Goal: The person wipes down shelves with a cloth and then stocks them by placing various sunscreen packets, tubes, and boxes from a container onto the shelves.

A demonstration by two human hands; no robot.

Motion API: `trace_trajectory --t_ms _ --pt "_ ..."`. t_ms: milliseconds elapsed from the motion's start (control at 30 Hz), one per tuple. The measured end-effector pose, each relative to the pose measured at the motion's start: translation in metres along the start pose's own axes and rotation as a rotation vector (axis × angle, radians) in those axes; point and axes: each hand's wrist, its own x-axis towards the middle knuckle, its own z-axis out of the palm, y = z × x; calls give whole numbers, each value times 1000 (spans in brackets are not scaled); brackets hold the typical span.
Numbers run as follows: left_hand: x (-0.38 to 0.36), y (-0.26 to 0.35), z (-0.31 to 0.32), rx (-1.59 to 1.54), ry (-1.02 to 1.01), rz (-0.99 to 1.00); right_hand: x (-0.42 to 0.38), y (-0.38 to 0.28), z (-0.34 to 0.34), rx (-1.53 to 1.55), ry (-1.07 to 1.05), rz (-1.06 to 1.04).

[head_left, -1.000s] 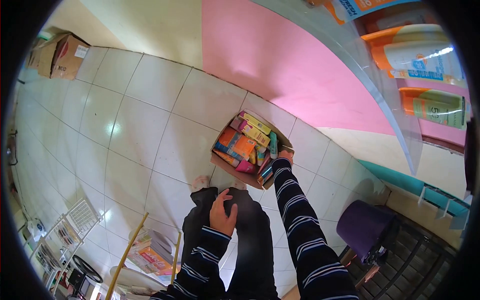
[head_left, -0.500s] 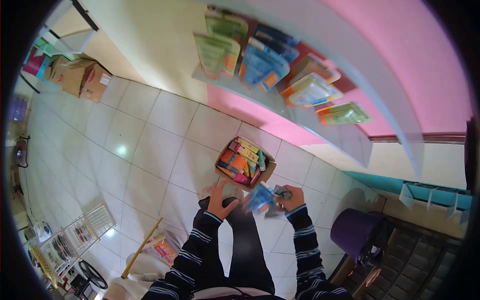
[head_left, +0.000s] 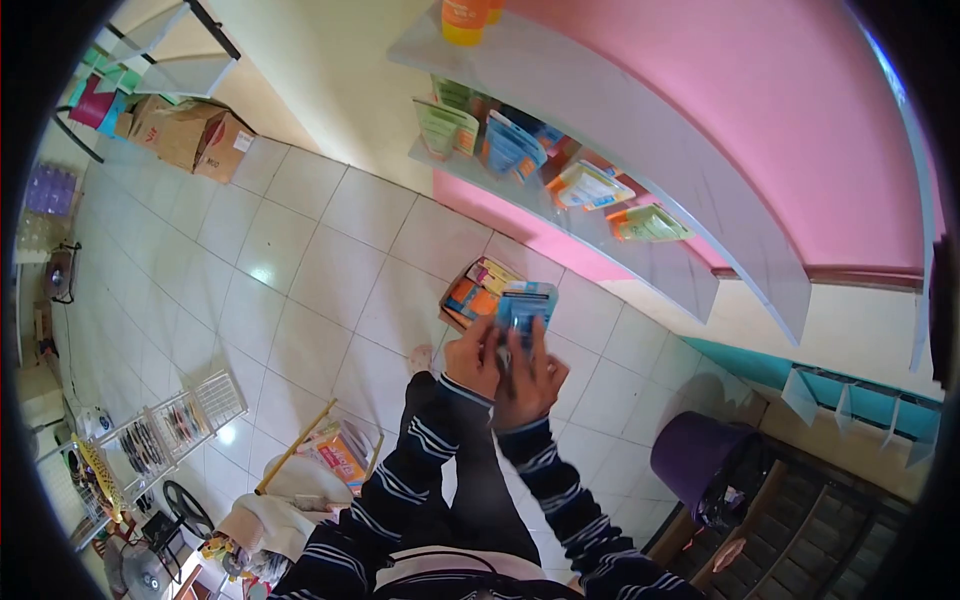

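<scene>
In front of me, over the small cardboard box, is a blue pouch-like packet (head_left: pixel 530 298) with a pale top edge. My left hand (head_left: pixel 471 358) grips its lower left side, fingers closed. Against the packet's lower front are the fingers of my right hand (head_left: pixel 532 378), blurred by motion. A dark grey cloth (head_left: pixel 506 366) shows in part between the two hands, mostly hidden by the right palm. Beneath the packet, the cardboard box (head_left: pixel 449 312) on the floor holds orange and yellow product packs (head_left: pixel 472 298); its right side is covered by packet and hands.
A wall shelf (head_left: pixel 590 232) at upper right carries green, blue and white pouches (head_left: pixel 513 148). An orange tube (head_left: pixel 463 22) stands on the shelf above. A purple bucket (head_left: pixel 695 462) is at right. Large cartons (head_left: pixel 190 140) lie at far left; a white wire rack (head_left: pixel 170 430) stands lower left.
The packet and my right hand have moved up and left, over the box. My left hand, open and apart before, has come over to grip the packet. The view has shifted, showing the upper shelf.
</scene>
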Motion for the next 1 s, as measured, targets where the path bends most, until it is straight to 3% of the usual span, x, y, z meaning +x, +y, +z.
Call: trace_trajectory --t_ms 67,200,267,300,333,400,433,500,533,567,600,667,733,900,1000 --pt "-9 -6 11 159 10 107 24 5 -12 12 -19 69" --pt "-4 -5 27 49 -40 28 11 24 -24 142 -167 203" --pt "2 5 36 114 -174 248 -10 36 -24 317 97 346" --pt "1 7 46 44 -199 310 -20 46 -25 436 82 490" --pt "1 10 55 44 -211 306 -22 55 -26 432 86 501" --pt "-2 17 74 -71 -437 293 -24 74 -30 703 129 753" --pt "0 24 83 -76 -437 294 -20 84 -32 672 222 770" --pt "4 34 96 -59 -373 510 -6 127 -26 746 500 748" --pt "1 30 97 -59 -374 503 21 139 -35 815 559 765" --pt "-3 23 97 -70 -370 432 38 161 -36 316 623 522" --pt "-7 19 94 -80 -368 364 54 188 -33 168 663 450" --pt "-14 7 80 -3 -419 290 85 218 -23 377 732 488" --pt "-23 -10 74 14 -410 230 103 231 -18 179 688 534" --pt "-37 -35 61 91 -384 169 100 230 -5 237 575 663" --pt "-38 -44 58 120 -375 171 91 239 3 239 566 606"
